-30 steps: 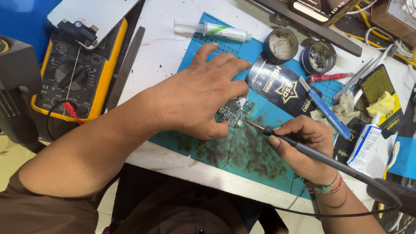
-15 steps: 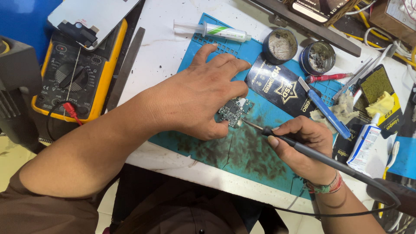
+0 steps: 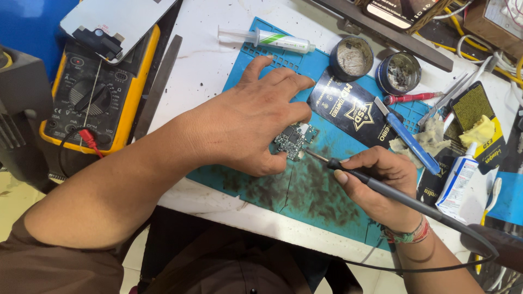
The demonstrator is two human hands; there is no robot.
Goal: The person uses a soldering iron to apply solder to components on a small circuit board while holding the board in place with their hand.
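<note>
While the white surface (image 3: 207,65) carries a crowd of tools, the work sits on the stained blue mat (image 3: 305,190) that covers its middle, and everything turns on a small spot near the mat's centre. Lying flat across the mat, the left hand (image 3: 248,122) spreads its fingers (image 3: 283,81) toward the far edge and pins the small green circuit board (image 3: 294,139) under thumb and fingertips, so the board peeks out on the hand's right side. From the lower right comes the right hand (image 3: 378,177), its fingers closed pen-fashion around the black soldering iron (image 3: 392,190), whose long axis runs from the cable end at lower right up and left to the tip. That tip (image 3: 306,152) meets the board's near right edge, just beside the left thumb. The right hand is the nearer to the exposed part of the board; the left covers the rest. A yellow multimeter (image 3: 92,92) lies well apart at left.
</note>
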